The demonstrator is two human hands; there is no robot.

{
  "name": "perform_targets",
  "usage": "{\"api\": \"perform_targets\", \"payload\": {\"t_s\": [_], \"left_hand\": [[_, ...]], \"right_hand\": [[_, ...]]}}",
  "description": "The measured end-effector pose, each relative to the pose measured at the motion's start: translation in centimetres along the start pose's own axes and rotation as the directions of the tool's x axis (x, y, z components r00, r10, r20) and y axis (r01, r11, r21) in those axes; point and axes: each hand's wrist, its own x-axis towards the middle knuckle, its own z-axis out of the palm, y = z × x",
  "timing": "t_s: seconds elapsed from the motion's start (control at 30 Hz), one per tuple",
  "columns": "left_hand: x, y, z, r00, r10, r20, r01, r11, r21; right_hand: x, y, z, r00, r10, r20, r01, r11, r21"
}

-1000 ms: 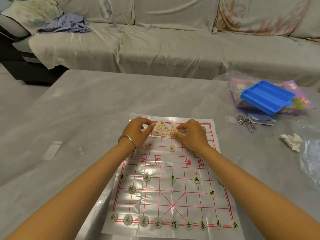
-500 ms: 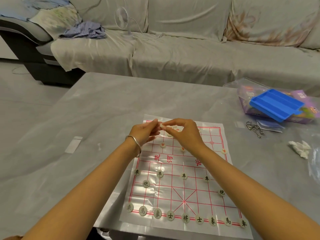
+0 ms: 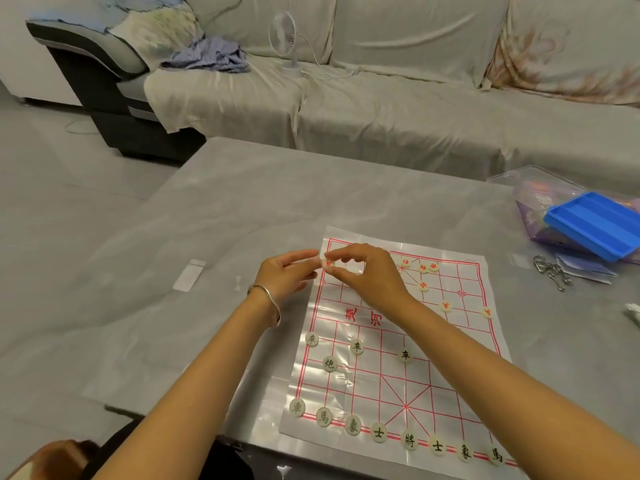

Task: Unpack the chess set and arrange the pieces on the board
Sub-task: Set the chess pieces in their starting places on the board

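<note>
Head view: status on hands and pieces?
Right hand pinches red piece over board's far-left corner. Left hand at it, grip unclear. Nothing blocking.

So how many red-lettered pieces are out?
7. One red piece pinched in the right hand; three clustered at the far edge; one just nearer; two toward the right edge. Others may be hidden.

Glossy white plastic board [image 3: 450, 382] with red grid, flat on worktop [image 3: 242, 216]. Black-lettered pieces [image 3: 409, 439] lined up on near rows. A few red-lettered pieces [image 3: 423, 286] loose far right. One red piece [image 3: 328, 262] pinched between left hand [image 3: 285, 280] and right hand [image 3: 374, 282] over far-left corner.
</note>
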Motion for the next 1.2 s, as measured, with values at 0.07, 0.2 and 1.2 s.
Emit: {"api": "perform_targets", "payload": {"t_s": [0.07,0.2,1.2], "left_hand": [[0.6,-0.8,-0.7,0.996,0.071,-0.06,-0.067,0.996,0.065],[2.1,-2.8,-1.3,0.979,0.204,-0.014,-0.174,0.87,0.461],[4.5,-4.3,-1.2,0.974,0.157,0.161,-0.223,0.579,0.784]], "right_hand": [[0.3,0.6,0.4,0.999,0.036,0.007,-0.036,0.999,-0.036],[0.6,1.9,1.6,0.993,0.09,0.077,-0.073,0.977,-0.202],[1.6,3.3,2.6,0.996,0.056,0.067,-0.03,0.938,-0.346]]}}
